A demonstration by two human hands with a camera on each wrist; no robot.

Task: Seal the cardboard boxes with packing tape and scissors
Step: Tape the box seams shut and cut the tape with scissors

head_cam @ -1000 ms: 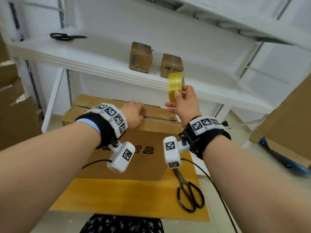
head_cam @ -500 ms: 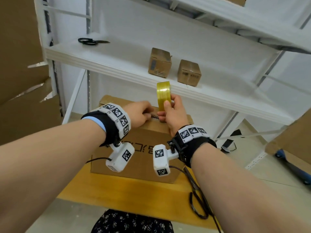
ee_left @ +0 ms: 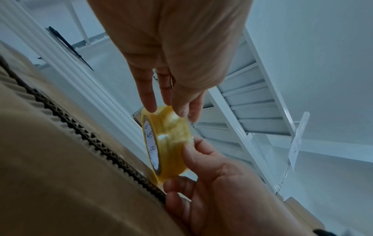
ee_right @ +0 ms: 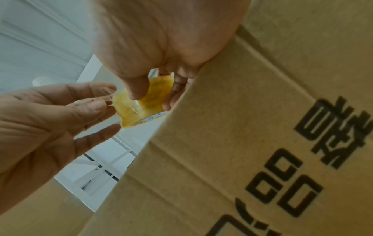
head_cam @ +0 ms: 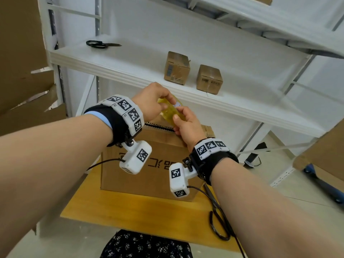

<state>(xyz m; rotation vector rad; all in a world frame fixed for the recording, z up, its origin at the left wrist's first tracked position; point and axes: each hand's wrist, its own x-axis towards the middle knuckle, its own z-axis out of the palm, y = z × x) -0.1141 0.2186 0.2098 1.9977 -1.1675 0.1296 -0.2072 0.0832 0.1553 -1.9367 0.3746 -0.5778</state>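
Tape roll (head_cam: 168, 111) above the box (head_cam: 147, 185) — right hand (head_cam: 188, 126) grips it, left hand (head_cam: 150, 103) pinches its rim.

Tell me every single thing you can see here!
table: 1, wooden yellow, in front of the person
shelf: 1, white, behind the table
big box: 1, brown, on the table
small boxes: 2, brown, on the shelf
tape roll: 1, clear yellow, held above the big box
scissors: 2, black, one on the shelf, one on the table right of the big box
left hand: 1, pinches the tape roll's top
right hand: 1, grips the tape roll from below
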